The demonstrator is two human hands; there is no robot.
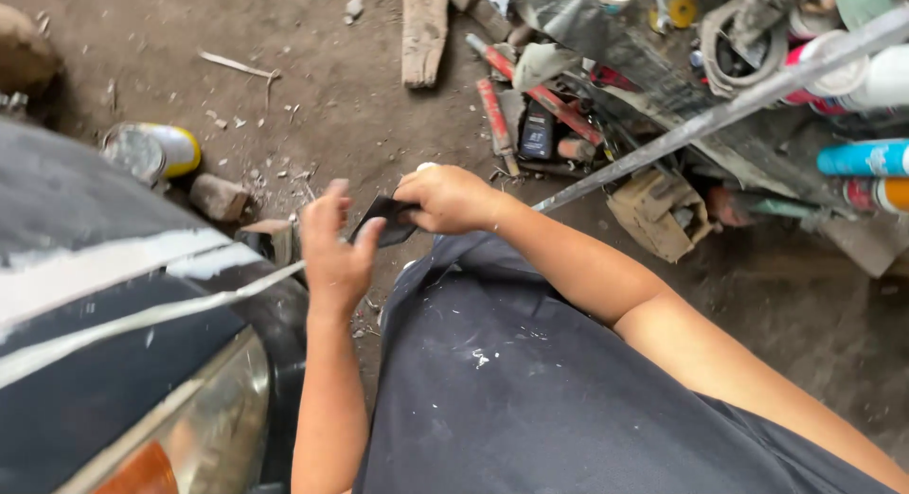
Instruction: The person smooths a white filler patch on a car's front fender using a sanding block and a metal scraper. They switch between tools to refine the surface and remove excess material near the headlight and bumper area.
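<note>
A small dark flat piece (pixel 384 220), like a folded sheet of abrasive paper, is held between both hands above the dirt floor. My right hand (pixel 447 199) is closed around its right end. My left hand (pixel 333 248) touches its left end with thumb and fingers. Both hands hover just right of a dark car body (pixel 114 295) with pale grey filler streaks and an orange-tinted headlamp (pixel 189 437).
A paint can (pixel 151 149) lies on the ground at upper left beside a stone (pixel 218 197). At upper right sits a cluttered pile of tools, spray cans (pixel 864 159), a cardboard box (pixel 661 212) and a long metal bar (pixel 720 115). A wooden plank (pixel 424 30) lies at top.
</note>
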